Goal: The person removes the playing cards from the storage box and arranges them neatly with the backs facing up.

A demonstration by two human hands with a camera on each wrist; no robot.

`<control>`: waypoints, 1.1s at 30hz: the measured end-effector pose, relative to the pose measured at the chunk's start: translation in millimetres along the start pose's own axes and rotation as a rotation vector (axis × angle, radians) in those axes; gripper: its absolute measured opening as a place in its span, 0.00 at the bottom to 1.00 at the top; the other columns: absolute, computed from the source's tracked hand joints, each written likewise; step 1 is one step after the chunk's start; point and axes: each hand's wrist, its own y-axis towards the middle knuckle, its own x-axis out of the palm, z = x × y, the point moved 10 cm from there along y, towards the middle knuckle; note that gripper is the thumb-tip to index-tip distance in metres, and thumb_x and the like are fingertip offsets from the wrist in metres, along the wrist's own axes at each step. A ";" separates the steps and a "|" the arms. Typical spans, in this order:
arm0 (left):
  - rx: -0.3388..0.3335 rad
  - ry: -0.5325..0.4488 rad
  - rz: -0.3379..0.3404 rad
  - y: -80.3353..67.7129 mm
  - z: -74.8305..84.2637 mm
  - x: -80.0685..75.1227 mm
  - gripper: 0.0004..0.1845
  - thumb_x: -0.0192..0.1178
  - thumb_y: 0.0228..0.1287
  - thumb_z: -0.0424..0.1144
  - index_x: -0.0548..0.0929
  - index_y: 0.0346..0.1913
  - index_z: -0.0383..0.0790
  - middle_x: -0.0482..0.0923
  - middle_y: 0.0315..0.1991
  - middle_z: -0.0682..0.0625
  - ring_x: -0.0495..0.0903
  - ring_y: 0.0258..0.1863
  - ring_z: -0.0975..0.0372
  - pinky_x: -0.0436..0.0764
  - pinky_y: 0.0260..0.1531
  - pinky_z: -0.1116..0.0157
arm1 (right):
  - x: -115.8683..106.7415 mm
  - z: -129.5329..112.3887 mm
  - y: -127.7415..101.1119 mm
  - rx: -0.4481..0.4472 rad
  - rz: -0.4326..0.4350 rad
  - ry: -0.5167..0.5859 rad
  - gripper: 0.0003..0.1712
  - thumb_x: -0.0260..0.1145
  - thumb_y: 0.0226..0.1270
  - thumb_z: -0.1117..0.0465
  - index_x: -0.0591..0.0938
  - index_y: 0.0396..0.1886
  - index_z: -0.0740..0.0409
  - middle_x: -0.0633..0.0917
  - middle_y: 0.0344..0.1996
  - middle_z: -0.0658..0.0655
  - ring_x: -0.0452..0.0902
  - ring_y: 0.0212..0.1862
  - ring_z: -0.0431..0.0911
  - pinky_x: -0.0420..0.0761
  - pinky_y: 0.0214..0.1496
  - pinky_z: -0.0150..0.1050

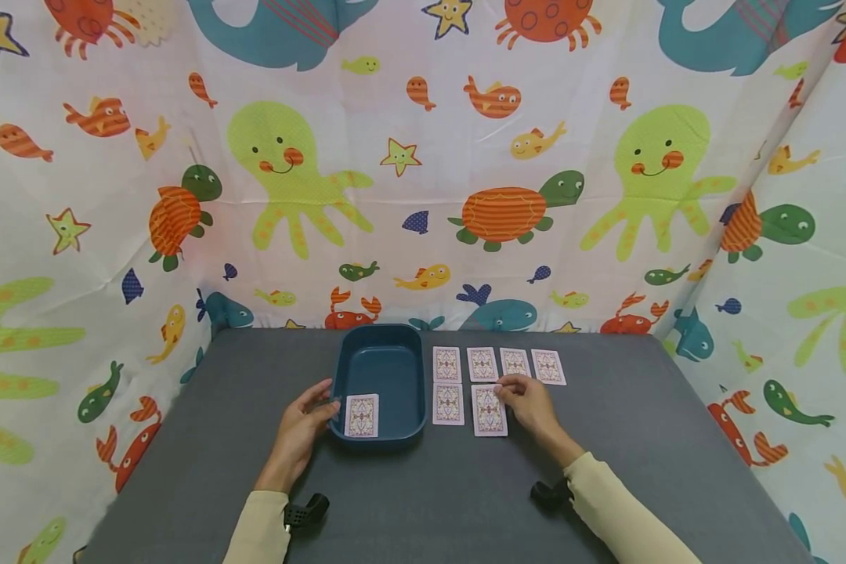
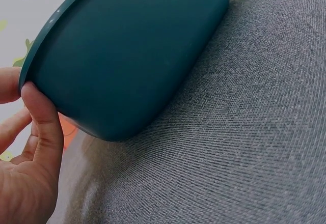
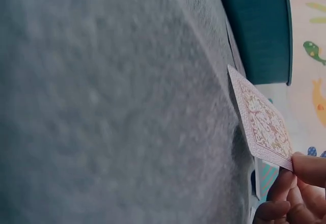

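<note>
My right hand [image 1: 532, 403] pinches a playing card [image 1: 489, 411] by its top right corner, thumb and fingertips together. In the right wrist view this card [image 3: 262, 119] is tilted, its patterned back showing. My left hand [image 1: 303, 427] grips the rim of a dark blue-green tray [image 1: 423, 392] at its near left side. The left wrist view has the thumb [image 2: 43, 112] on the outer wall and fingers over the rim. Inside the tray, at the near left corner, lies one card [image 1: 362, 415], back up.
Right of the tray, several cards [image 1: 481, 364] lie back up in a far row, the right hand overlapping part of it. Nearer is another card [image 1: 448, 404], left of the held one. A grey cloth-covered table [image 1: 423, 509] lies beneath, with a sea-animal curtain [image 1: 423, 258] behind.
</note>
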 end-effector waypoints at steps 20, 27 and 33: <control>-0.001 0.003 0.007 -0.9 1.2 0.3 0.28 0.62 0.67 0.37 0.71 0.69 0.49 0.67 0.65 0.44 0.70 0.55 0.56 0.72 0.48 0.62 | 2.8 8.0 19.0 -0.030 -0.046 -0.182 0.06 0.71 0.61 0.60 0.86 0.36 0.57 0.85 0.28 0.54 0.73 0.29 0.41 0.71 0.31 0.34; 0.008 0.005 0.013 0.4 0.3 -1.0 0.28 0.62 0.66 0.37 0.72 0.68 0.48 0.68 0.63 0.44 0.71 0.53 0.56 0.72 0.48 0.62 | 6.7 13.4 22.7 -0.002 -0.091 -0.154 0.08 0.70 0.62 0.58 0.86 0.38 0.57 0.82 0.23 0.53 0.73 0.22 0.41 0.72 0.24 0.34; 0.011 -0.005 0.012 1.1 0.6 -1.2 0.27 0.62 0.66 0.36 0.72 0.68 0.47 0.68 0.63 0.44 0.73 0.51 0.58 0.73 0.47 0.62 | 7.6 13.5 25.0 0.001 -0.102 -0.142 0.09 0.71 0.61 0.59 0.85 0.38 0.58 0.78 0.18 0.52 0.72 0.19 0.41 0.69 0.22 0.35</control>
